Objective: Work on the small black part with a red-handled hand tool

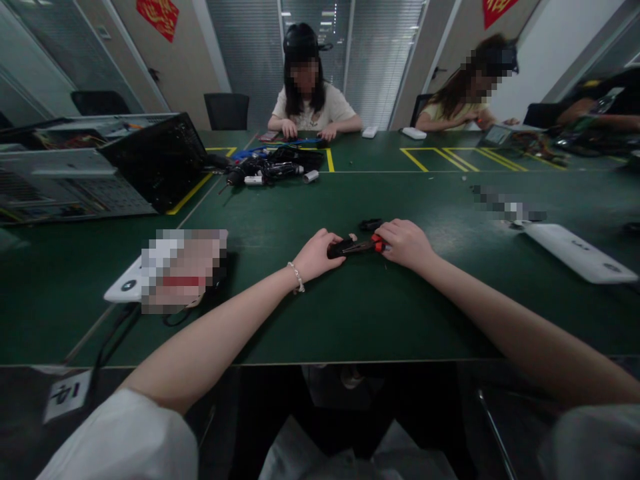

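Left hand point(319, 257) pinches a black part point(340, 249); right hand point(407, 244) grips red-handled pliers point(377, 245) pointing at it, above the green table point(325, 320). The part looks light, stiff, perhaps brittle: best held by its edges.

White tag point(69, 397) below the counter point(300, 327) edge bore dark strokes: a 中-like character plus a short bar. Left red sign point(159, 17) and right red sign point(497, 9) had gold characters, cropped, illegible. Marks on right white case point(563, 248), left white case point(119, 288) weren't readable.
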